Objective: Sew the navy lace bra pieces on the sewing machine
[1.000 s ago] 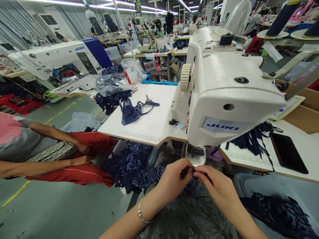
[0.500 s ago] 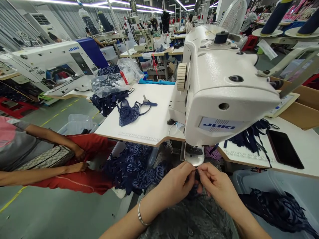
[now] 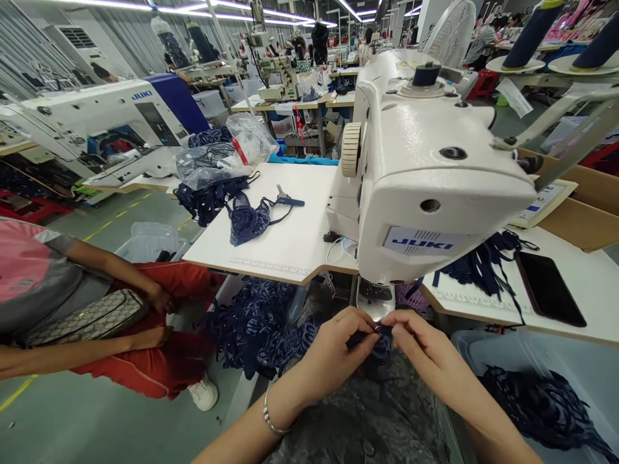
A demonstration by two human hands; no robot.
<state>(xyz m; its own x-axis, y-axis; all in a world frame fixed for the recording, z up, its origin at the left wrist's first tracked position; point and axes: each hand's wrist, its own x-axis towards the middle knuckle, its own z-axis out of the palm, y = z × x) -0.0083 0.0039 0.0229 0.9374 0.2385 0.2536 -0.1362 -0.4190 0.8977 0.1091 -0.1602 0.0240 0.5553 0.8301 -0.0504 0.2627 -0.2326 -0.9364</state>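
In front of the sewing machine (image 3: 430, 187), my left hand (image 3: 333, 348) pinches the edge of a navy bra (image 3: 383, 349) between thumb and fingers. My right hand (image 3: 423, 341) grips the same edge from the other side, fingertips close to the left ones. Most of the bra is hidden behind my hands; the visible bit has the patterned cloth of the pile beside it. Both hands are just below the metal presser area (image 3: 376, 299) of the machine head. A bracelet (image 3: 269, 412) circles my left wrist.
Another navy bra (image 3: 246, 219) lies on the white table (image 3: 300, 245) to the left. A heap of navy bras (image 3: 261, 322) fills a bin below. Right of the machine are navy straps (image 3: 478, 264), a phone (image 3: 551, 290) and a clear bin (image 3: 483, 348). A person (image 3: 62, 283) sits at left.
My hands have turned slightly and the fingertips have spread a little apart, showing more of the navy cloth. The seated person's upper body and leg have shifted, and a white shoe now shows.
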